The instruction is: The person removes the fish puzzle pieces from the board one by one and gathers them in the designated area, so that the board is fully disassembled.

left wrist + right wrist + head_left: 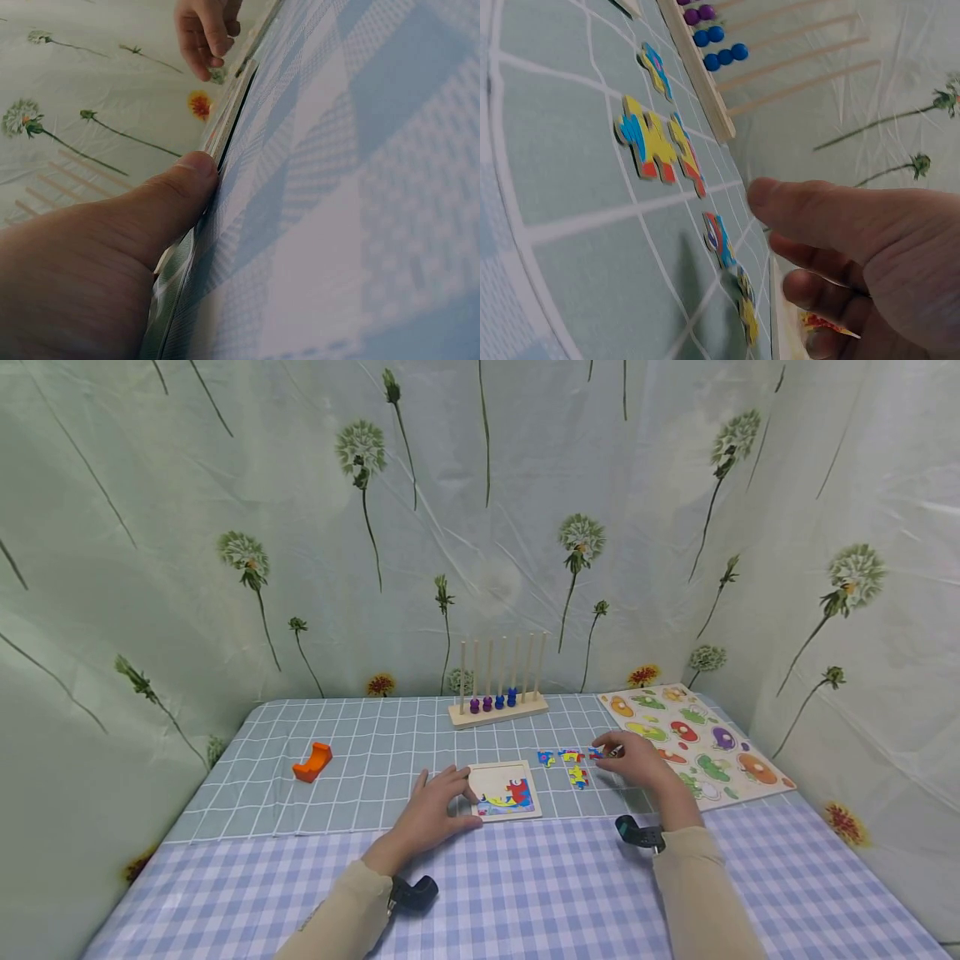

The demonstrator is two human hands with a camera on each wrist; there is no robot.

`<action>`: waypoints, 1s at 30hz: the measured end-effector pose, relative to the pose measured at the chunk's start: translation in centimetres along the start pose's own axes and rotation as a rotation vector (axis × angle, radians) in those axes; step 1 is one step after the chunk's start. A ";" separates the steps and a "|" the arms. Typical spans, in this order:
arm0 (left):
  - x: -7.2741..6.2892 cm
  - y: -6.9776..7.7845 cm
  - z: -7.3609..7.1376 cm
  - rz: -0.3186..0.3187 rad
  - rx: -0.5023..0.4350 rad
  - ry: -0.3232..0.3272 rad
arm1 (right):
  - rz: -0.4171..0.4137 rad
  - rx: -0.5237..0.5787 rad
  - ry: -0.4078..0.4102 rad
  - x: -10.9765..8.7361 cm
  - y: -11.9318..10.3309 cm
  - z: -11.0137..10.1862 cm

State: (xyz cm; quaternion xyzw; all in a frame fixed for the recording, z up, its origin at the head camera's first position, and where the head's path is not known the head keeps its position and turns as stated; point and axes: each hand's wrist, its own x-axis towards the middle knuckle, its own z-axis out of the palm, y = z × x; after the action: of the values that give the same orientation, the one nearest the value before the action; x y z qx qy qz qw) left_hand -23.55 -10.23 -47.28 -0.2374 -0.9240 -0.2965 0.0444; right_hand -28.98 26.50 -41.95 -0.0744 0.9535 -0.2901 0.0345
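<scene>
Five loose puzzle pieces (577,777) are lying on the grid-patterned cloth (390,743), between two and three o'clock from the wooden puzzle tray (491,775), where some joined pieces (517,793) are filling the lower part. My right hand (636,758) is hovering just beside the rightmost loose ones; thumb and fingers are standing apart and are gripping nothing. My left hand (435,810), between eight and nine o'clock, is spreading its fingers, and its thumb is touching the tray's edge without grasping it. A peg rack (498,717) is standing at twelve o'clock; an orange block (312,762) is lying near nine.
</scene>
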 end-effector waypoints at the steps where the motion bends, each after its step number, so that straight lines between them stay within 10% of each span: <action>1: 0.0 0.0 0.0 0.001 0.000 0.001 | 0.015 -0.004 0.014 0.1 0.2 -0.1; 30: 0.0 0.1 -0.1 0.009 0.002 0.008 | 0.167 -0.114 0.105 0.3 3.2 0.9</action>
State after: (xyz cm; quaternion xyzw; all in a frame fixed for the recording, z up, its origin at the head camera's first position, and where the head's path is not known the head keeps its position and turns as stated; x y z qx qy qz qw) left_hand -23.50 -10.24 -47.21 -0.2402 -0.9231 -0.2961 0.0497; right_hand -29.54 28.53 -44.50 0.0188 0.9718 -0.2349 0.0041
